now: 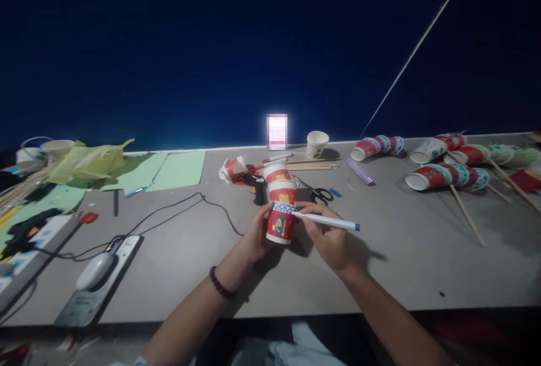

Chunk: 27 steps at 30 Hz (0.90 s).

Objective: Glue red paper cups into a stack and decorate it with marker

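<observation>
A stack of joined paper cups (280, 228), red with printed figures and a blue wave-patterned band, is tilted in front of me above the table. Its lower left side is gripped by my left hand (257, 235), fingers partly hidden behind it. My right hand (332, 243) pinches a white marker (332, 220) with a blue end; the tip points left and meets or nearly meets the patterned band. Some right fingers reach the stack's right edge. Behind the stack lie a cut red cup (235, 169), a black-handled glue gun (256, 186) and black scissors (319, 193).
Several cup stacks (448, 176) with wooden sticks lie at right. A purple tube (360, 172) and a white cup (317, 144) stand or lie farther back. Left are green paper (180, 170), a yellow bag (87, 162), a power strip (38, 259), a phone (80, 304) and a cable (163, 208).
</observation>
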Tool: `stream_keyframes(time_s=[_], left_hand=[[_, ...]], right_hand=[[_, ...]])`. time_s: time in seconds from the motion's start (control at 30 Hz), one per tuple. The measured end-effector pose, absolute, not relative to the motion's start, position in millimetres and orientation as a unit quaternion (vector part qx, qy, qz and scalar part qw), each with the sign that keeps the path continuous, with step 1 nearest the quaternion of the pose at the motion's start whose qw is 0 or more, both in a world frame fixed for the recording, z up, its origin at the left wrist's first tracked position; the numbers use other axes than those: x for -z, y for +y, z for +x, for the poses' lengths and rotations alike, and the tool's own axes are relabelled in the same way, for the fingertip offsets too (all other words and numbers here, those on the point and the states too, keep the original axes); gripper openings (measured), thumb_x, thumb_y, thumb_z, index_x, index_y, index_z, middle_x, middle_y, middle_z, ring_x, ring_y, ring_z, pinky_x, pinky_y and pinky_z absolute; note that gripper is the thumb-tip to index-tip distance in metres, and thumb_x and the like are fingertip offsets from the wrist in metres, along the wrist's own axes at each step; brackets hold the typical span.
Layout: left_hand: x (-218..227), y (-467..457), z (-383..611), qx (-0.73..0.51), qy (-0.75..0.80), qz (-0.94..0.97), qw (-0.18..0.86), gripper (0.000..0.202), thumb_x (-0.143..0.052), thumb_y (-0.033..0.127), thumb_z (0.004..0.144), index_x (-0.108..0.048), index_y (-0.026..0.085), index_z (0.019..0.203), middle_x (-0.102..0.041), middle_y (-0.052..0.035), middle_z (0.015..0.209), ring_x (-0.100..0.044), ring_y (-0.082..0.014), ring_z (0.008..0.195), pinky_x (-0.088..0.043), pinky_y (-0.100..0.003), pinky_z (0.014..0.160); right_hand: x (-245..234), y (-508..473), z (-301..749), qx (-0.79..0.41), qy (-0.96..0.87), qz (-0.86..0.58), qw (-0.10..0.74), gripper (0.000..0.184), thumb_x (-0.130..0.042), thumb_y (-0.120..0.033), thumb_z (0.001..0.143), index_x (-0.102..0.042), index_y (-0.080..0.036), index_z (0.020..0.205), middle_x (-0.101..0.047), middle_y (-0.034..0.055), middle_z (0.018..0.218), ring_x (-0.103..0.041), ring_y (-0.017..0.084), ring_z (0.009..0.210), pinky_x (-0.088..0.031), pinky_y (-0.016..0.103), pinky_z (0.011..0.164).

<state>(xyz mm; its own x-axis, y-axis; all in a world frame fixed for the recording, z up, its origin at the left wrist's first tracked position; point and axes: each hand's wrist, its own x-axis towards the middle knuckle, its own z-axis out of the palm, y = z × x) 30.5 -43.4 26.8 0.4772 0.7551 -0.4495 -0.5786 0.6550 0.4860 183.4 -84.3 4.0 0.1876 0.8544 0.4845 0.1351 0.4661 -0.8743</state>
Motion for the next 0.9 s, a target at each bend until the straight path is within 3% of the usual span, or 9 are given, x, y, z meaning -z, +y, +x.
stream_keyframes(time_s=[0.47,0.9], left_hand=[[-27.6,-42.9,30.3,-0.394,0.332,0.137,0.846,0.039,-0.043,0.028,0.099,-0.072,0.004,0.095,-0.074,-0.0118,0.073,-0.069,-0.0184,0.060,-0.055,-0.028,0.063],[-25.6,-43.2,29.5,-0.394,0.329,0.131,0.848,0.031,-0.055,0.030,0.093,-0.072,0.004,0.098,-0.075,-0.0126,0.079,-0.070,-0.0197,0.065,-0.055,-0.029,0.066]], right_hand=[[-3.5,-83.8,183.5,-0.284,-0.568,-0.431,0.641,0.010,-0.063,-0.017,0.088,-0.068,-0.025,0.090,-0.075,0.0043,0.105,-0.070,0.021,0.101,-0.054,0.039,0.095],[-4.6,-83.7,183.2,-0.277,-0.571,-0.433,0.641,0.007,-0.063,-0.019,0.088,-0.068,-0.024,0.089,-0.076,0.0056,0.105,-0.071,0.021,0.100,-0.055,0.039,0.094]])
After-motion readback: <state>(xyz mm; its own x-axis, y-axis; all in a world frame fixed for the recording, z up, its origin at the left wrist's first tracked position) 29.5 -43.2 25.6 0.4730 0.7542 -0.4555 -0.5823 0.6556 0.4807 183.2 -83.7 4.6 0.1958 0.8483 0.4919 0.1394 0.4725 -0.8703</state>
